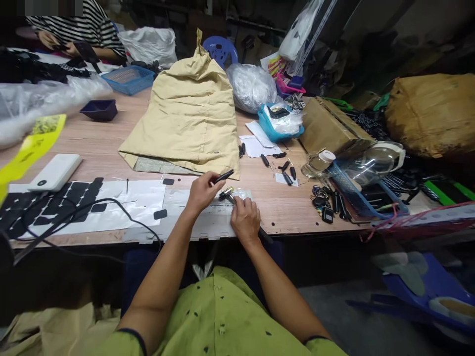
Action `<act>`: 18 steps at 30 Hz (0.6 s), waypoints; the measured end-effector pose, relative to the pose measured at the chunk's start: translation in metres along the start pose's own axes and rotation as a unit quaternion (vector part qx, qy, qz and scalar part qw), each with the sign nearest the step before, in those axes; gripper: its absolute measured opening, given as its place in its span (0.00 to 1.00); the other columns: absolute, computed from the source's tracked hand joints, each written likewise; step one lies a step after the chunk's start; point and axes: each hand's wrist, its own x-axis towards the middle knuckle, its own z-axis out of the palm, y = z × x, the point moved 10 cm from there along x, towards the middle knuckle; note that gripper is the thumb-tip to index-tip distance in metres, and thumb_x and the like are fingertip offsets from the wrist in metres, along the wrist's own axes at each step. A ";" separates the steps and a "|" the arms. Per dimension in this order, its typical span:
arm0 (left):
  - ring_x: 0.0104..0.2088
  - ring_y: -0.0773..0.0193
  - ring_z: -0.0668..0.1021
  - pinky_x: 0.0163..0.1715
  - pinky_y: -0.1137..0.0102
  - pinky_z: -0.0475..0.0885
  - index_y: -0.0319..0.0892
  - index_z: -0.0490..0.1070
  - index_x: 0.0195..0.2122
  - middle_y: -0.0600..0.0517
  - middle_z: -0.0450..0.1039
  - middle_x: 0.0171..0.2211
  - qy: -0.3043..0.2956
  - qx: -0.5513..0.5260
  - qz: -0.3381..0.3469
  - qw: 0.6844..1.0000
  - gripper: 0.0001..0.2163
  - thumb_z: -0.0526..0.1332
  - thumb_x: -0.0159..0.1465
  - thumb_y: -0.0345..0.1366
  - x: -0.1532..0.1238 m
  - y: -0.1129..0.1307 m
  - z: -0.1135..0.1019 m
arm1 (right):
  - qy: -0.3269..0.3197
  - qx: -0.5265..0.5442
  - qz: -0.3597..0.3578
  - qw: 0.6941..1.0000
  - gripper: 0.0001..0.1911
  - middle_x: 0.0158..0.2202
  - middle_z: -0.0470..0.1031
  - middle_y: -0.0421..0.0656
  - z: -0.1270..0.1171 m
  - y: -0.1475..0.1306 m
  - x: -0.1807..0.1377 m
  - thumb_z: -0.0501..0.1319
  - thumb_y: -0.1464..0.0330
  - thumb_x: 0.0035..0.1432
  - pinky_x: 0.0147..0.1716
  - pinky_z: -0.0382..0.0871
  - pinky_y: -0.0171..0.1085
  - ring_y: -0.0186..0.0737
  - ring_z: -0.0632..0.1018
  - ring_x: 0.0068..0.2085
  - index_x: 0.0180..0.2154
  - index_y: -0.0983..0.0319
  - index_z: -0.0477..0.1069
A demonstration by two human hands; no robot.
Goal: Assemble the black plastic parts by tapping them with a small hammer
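Wide wooden worktop (pixel 111 148), and a beige cloth sack (pixel 189 113) lies beyond the fingers. Right under them runs a white strip (pixel 193 217). The left hand (pixel 202 192) is clenched around a black stick (pixel 223 176), its tip poking out past the fingertips. The right hand (pixel 245 218) pinches a metal piece (pixel 227 194) just ahead of its fingers, resting on the strip.

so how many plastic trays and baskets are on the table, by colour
blue mesh baskets: 2
navy tray: 1
light blue tub: 1
pink tray: 1
total: 5
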 end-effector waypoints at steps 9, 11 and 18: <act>0.43 0.55 0.74 0.46 0.63 0.71 0.47 0.78 0.38 0.50 0.73 0.36 -0.012 0.151 0.003 0.989 0.06 0.65 0.60 0.34 -0.046 -0.051 0.007 | -0.021 0.041 0.020 0.999 0.19 0.39 0.74 0.46 0.007 0.015 0.010 0.56 0.73 0.64 0.37 0.62 0.38 0.44 0.71 0.41 0.53 0.57 0.75; 0.43 0.55 0.74 0.45 0.64 0.71 0.48 0.80 0.40 0.50 0.73 0.36 -0.025 0.154 -0.005 0.988 0.06 0.65 0.61 0.35 -0.043 -0.050 0.011 | -0.012 0.083 0.034 0.996 0.20 0.39 0.74 0.46 0.007 0.022 0.010 0.54 0.73 0.64 0.39 0.65 0.37 0.43 0.73 0.41 0.54 0.57 0.75; 0.46 0.54 0.75 0.43 0.66 0.71 0.52 0.82 0.42 0.50 0.73 0.38 -0.036 0.189 -0.076 0.978 0.08 0.67 0.62 0.39 -0.033 -0.050 0.015 | 0.020 0.276 -0.009 0.961 0.21 0.44 0.78 0.46 -0.003 0.015 0.003 0.49 0.70 0.65 0.45 0.72 0.37 0.41 0.78 0.45 0.54 0.59 0.75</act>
